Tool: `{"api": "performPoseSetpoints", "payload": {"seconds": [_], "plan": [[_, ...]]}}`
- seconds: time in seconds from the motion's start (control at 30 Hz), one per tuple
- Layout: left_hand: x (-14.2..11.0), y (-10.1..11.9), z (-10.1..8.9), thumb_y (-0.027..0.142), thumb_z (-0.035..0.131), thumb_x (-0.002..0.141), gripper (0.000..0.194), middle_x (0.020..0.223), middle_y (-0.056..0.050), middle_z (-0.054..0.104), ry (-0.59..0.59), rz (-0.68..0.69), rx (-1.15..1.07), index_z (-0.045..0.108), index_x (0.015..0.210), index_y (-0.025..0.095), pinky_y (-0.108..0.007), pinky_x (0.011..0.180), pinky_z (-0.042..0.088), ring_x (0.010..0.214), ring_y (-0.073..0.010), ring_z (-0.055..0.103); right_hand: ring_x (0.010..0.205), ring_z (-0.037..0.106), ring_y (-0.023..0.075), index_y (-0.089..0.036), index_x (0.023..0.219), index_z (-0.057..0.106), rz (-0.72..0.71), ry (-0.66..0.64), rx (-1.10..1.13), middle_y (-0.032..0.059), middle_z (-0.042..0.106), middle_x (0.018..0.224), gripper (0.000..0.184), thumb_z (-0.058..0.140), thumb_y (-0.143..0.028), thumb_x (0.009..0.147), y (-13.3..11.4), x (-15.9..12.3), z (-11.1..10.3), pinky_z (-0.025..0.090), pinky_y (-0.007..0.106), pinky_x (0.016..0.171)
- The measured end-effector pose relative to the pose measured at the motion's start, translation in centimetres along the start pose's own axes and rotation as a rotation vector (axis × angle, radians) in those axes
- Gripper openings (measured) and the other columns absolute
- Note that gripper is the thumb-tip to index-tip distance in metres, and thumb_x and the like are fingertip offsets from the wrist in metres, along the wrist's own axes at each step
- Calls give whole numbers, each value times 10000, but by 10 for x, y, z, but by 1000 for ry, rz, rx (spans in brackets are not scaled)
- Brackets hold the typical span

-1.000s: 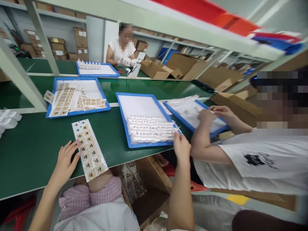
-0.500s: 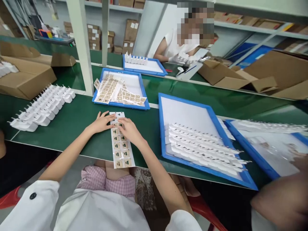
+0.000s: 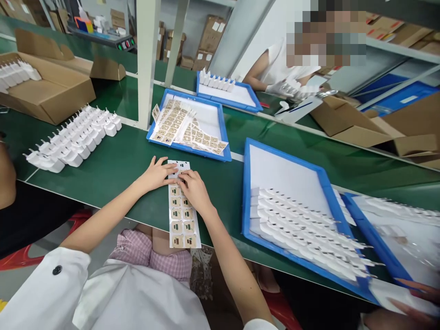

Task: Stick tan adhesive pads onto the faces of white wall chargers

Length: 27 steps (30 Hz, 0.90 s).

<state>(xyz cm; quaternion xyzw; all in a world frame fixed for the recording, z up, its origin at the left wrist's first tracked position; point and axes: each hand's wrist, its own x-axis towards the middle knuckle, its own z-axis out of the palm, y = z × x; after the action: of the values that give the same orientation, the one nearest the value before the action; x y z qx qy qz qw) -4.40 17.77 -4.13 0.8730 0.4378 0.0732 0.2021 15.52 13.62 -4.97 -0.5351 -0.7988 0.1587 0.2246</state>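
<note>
A long white sheet of small gold-and-green labels (image 3: 181,215) lies on the green table (image 3: 117,174) and hangs over its near edge. My left hand (image 3: 158,173) rests flat on the sheet's upper left corner, fingers spread. My right hand (image 3: 195,189) lies on the upper part of the sheet with its fingertips bent and pinched at a label near the top. Whether a label is lifted I cannot make out.
A blue tray (image 3: 220,137) with more label sheets sits behind. A blue tray (image 3: 319,174) of white plug parts lies to the right, beside another tray (image 3: 357,215). Rows of white chargers (image 3: 74,140) stand at left near cardboard boxes (image 3: 51,89). A white post (image 3: 147,64) rises ahead. A person in white works opposite.
A second ago my right hand was at the tray of white parts on the right; it came across to the label sheet. My view swung left and both hands settled at the sheet's top.
</note>
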Motion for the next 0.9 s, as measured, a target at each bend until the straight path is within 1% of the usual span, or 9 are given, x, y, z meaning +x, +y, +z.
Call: {"api": "performPoseSetpoints", "payload": {"seconds": [0.07,0.13,0.27,0.37,0.53,0.67,0.8,0.9], "plan": [[-3,-2,-2,565,601,942,657,1652,-71,412,-33,21,-17,497,1520,272,-764,1224,57,1553,-408,220,1063,597,292,-201,1115,757,2,-3,-12,124,687,1122,276,513,-231,990,-1,-3,0,517,464,977],[-6,-3,-4,593,626,919,713,1660,-64,398,-63,45,-34,460,1543,290,-759,1227,42,1553,-390,233,1072,606,290,-206,1122,758,5,-11,-19,119,689,1131,262,543,-262,982,-1,-5,-1,527,448,958],[-7,-4,-5,567,595,946,637,1655,-56,408,-65,64,-44,487,1523,320,-768,1212,-35,1545,-381,235,1095,612,294,-215,1140,754,18,-13,-25,118,688,1191,257,605,-311,955,0,-8,-2,528,446,958],[-6,-1,-4,545,603,947,599,1634,-58,444,-38,62,-34,530,1494,312,-755,1215,-63,1541,-389,225,1057,623,284,-214,1132,748,40,5,-37,109,701,1162,247,605,-295,946,0,-7,0,532,437,936],[-5,3,-3,538,612,944,565,1616,-61,470,-20,51,-23,580,1451,292,-755,1221,-45,1562,-394,183,1014,628,275,-205,1077,733,76,53,-96,101,725,1063,223,541,-266,980,-5,-4,3,524,391,851],[-6,1,-3,551,609,945,614,1663,-55,391,-62,45,-36,538,1488,273,-766,1218,-20,1593,-401,102,969,619,278,-202,980,720,68,69,-171,106,726,995,249,480,-259,1010,-11,-4,4,491,369,788],[-6,-1,-4,572,616,934,713,1703,-44,297,-118,49,-55,451,1552,256,-694,1261,22,1616,-391,19,926,611,273,-195,912,702,25,61,-240,121,708,954,278,443,-225,1010,-14,-6,1,472,371,794],[-6,0,-7,573,614,933,759,1710,-43,268,-141,48,-62,398,1582,245,-639,1283,34,1622,-378,-18,909,612,274,-176,923,692,-1,55,-281,136,696,944,278,427,-201,1003,-14,-8,-3,470,379,803]]}}
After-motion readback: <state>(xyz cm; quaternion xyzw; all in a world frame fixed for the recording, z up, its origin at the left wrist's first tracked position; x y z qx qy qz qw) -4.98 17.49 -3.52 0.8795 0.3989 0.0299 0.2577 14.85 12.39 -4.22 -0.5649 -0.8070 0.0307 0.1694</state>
